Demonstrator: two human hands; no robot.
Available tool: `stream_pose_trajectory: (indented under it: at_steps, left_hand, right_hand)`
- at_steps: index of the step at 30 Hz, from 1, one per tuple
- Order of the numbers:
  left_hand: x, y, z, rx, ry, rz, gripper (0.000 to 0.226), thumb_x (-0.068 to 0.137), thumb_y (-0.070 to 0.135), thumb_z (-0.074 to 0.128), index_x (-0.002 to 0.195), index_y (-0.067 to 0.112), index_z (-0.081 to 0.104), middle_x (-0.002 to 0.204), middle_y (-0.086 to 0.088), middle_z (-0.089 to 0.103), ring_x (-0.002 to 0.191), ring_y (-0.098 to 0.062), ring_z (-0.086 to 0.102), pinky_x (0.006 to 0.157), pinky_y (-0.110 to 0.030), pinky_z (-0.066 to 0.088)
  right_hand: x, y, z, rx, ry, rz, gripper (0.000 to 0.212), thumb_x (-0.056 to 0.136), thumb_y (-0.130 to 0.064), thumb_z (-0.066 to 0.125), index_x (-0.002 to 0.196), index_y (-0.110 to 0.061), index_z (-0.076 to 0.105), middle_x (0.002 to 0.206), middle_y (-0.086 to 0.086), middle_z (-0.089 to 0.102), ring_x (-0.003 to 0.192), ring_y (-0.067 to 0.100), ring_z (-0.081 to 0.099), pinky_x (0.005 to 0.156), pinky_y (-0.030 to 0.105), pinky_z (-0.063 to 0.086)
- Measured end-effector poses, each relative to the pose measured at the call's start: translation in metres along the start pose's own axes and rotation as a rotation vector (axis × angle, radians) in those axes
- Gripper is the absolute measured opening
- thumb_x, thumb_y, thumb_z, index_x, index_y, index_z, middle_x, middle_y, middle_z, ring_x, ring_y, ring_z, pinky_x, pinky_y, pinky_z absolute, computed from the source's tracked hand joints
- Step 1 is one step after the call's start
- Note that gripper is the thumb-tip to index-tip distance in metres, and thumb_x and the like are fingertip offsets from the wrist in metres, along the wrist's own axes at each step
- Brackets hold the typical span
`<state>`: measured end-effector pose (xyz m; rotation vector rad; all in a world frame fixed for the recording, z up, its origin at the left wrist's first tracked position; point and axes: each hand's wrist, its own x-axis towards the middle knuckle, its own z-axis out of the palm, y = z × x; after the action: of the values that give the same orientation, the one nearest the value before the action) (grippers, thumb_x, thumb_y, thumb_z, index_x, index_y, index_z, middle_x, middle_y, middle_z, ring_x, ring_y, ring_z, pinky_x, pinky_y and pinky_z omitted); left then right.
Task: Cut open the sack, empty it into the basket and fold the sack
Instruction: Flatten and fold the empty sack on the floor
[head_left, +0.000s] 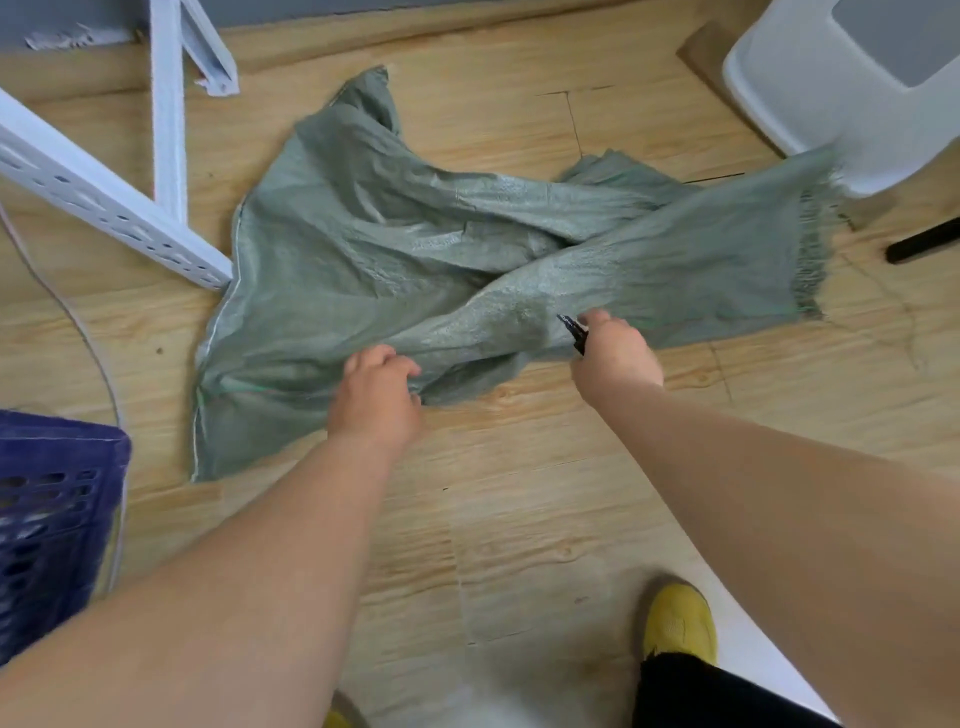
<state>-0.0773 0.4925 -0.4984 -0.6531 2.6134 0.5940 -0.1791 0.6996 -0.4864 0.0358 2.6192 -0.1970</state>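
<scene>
A limp green woven sack (374, 249) lies crumpled and twisted on the wooden floor, its frayed cut end toward the right. My left hand (376, 397) pinches the sack's near edge around the middle. My right hand (615, 353) rests on the sack's near edge further right and holds a small black tool (571, 330), its dark tip sticking out past the fingers. A blue slotted basket (52, 519) stands at the left edge, only partly in view; its contents are hidden.
White metal shelf legs (104, 202) stand at the upper left beside the sack. A white plastic stool (852, 88) is at the upper right, touching the frayed end. A thin cable (78, 332) runs along the left. My yellow shoe (680, 623) is at the bottom.
</scene>
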Motion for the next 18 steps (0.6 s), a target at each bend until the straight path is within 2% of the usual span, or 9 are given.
stream_pose_trajectory:
  at_steps: [2,5,8,10,11,13,15,17,18]
  left_hand:
    - [0.013,0.0,0.004,0.055,-0.015,0.061,0.029,0.089,0.02,0.063,0.118,0.026,0.065,0.15,0.002,0.034,0.141,-0.021,0.024,0.113,-0.033,0.025]
    - [0.029,0.0,0.012,0.234,-0.081,0.175,0.025,0.089,0.032,0.063,0.114,0.033,0.067,0.158,0.003,0.019,0.147,-0.022,0.008,0.118,-0.036,0.012]
    - [0.041,-0.006,0.02,0.466,-0.203,0.192,0.045,0.091,0.04,0.057,0.136,0.032,0.051,0.161,0.003,0.008,0.148,-0.026,0.001,0.12,-0.043,0.002]
    - [0.047,-0.011,0.019,0.434,-0.171,0.191,0.058,0.094,0.036,0.052,0.147,0.023,0.033,0.16,0.004,0.014,0.148,-0.024,0.008,0.12,-0.043,0.005]
    - [0.047,-0.013,0.015,0.332,-0.101,0.21,0.057,0.095,0.032,0.05,0.148,0.021,0.032,0.159,0.005,0.02,0.147,-0.023,0.014,0.119,-0.042,0.008]
    - [0.041,-0.018,0.004,0.047,0.158,0.281,0.049,0.095,0.019,0.05,0.143,0.019,0.042,0.153,0.004,0.035,0.141,-0.021,0.028,0.116,-0.039,0.017]
    - [0.035,-0.022,-0.006,-0.104,0.372,0.356,0.045,0.091,0.009,0.052,0.136,0.017,0.052,0.147,0.003,0.044,0.135,-0.021,0.038,0.112,-0.038,0.024]
    - [0.032,-0.027,-0.008,-0.095,0.434,0.395,0.045,0.086,0.01,0.06,0.13,0.017,0.055,0.143,0.001,0.045,0.13,-0.023,0.043,0.109,-0.041,0.029]
    - [0.031,-0.028,-0.007,-0.073,0.447,0.385,0.045,0.083,0.013,0.065,0.127,0.018,0.054,0.139,-0.001,0.046,0.128,-0.024,0.045,0.108,-0.042,0.031]
  right_hand:
    - [0.006,0.0,0.008,-0.081,0.006,-0.064,0.042,0.088,-0.001,0.053,0.128,-0.014,0.05,0.128,0.01,0.049,0.112,0.032,0.056,0.079,0.037,0.044]
    - [0.01,-0.004,0.027,-0.248,-0.043,-0.23,0.034,0.088,0.004,0.052,0.117,-0.012,0.061,0.138,0.004,0.04,0.099,0.032,0.06,0.068,0.035,0.043]
    - [0.014,-0.007,0.043,-0.412,-0.17,-0.282,0.041,0.089,0.003,0.05,0.122,-0.018,0.061,0.16,-0.003,0.004,0.092,0.025,0.06,0.059,0.032,0.043]
    - [0.017,-0.009,0.044,-0.487,-0.2,-0.262,0.046,0.089,0.004,0.049,0.126,-0.021,0.06,0.161,-0.006,-0.015,0.092,0.023,0.058,0.056,0.031,0.042]
    - [0.019,-0.009,0.042,-0.496,-0.195,-0.236,0.048,0.088,0.005,0.048,0.127,-0.021,0.058,0.161,-0.006,-0.017,0.096,0.024,0.057,0.057,0.032,0.042]
    - [0.024,-0.01,0.035,-0.467,-0.148,-0.198,0.052,0.087,0.007,0.047,0.132,-0.017,0.053,0.161,-0.006,-0.011,0.105,0.027,0.056,0.063,0.034,0.043]
    - [0.03,-0.01,0.029,-0.404,-0.075,-0.205,0.049,0.088,0.005,0.046,0.133,-0.014,0.049,0.158,-0.003,0.013,0.112,0.029,0.054,0.071,0.038,0.047]
    - [0.03,-0.015,0.021,-0.33,0.082,-0.202,0.041,0.088,0.003,0.047,0.126,-0.009,0.052,0.138,0.005,0.039,0.114,0.031,0.053,0.078,0.04,0.048]
    - [0.028,-0.017,0.014,-0.289,0.196,-0.19,0.036,0.088,0.003,0.048,0.122,-0.007,0.054,0.129,0.009,0.044,0.112,0.032,0.053,0.075,0.04,0.046]
